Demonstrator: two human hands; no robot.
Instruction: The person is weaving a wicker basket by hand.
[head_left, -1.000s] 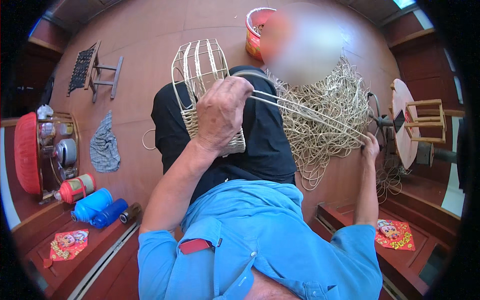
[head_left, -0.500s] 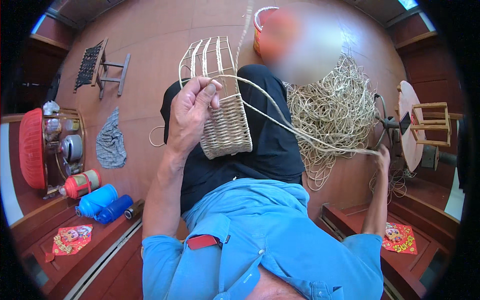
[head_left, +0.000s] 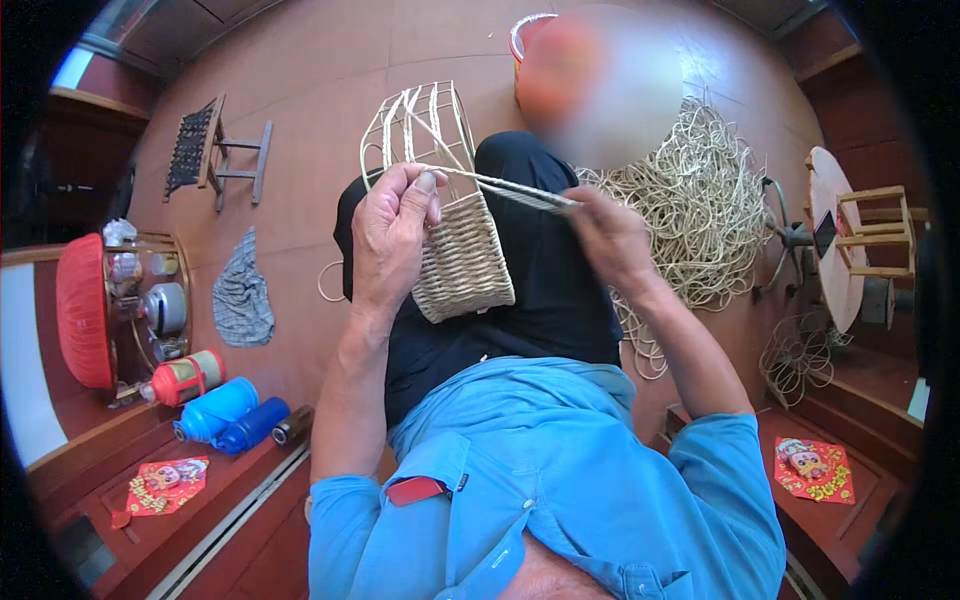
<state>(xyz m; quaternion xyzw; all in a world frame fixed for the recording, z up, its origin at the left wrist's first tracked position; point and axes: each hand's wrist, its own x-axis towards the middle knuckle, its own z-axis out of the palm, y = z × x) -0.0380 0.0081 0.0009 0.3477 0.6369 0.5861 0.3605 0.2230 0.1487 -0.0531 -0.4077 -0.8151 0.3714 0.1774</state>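
Observation:
A half-woven basket [head_left: 465, 262] of twisted straw-coloured cord rests across my lap. Its lower wall is closely woven; above it, bare wire ribs [head_left: 428, 108] stand up, some wrapped in pale cord. My left hand [head_left: 392, 235] is closed at the basket's upper woven edge, pinching the cord [head_left: 505, 188] between thumb and forefinger. To the right, my right hand [head_left: 615, 240], a little blurred, grips that cord too. Doubled strands run nearly straight between my hands over my dark trousers. My left hand hides part of the woven edge.
A large tangled heap of cord [head_left: 700, 215] lies on the floor at right, near a wooden stool [head_left: 875, 235] and a round board [head_left: 828, 240]. Far ahead stands a red bucket [head_left: 520, 40]. On the left are a black-seated stool [head_left: 192, 150], a grey cloth [head_left: 243, 295] and flasks [head_left: 218, 408].
My right hand has come in from the far right to just beside the basket, holding the cord. The loose upright cord end is now drawn down. My left hand stays at the basket edge.

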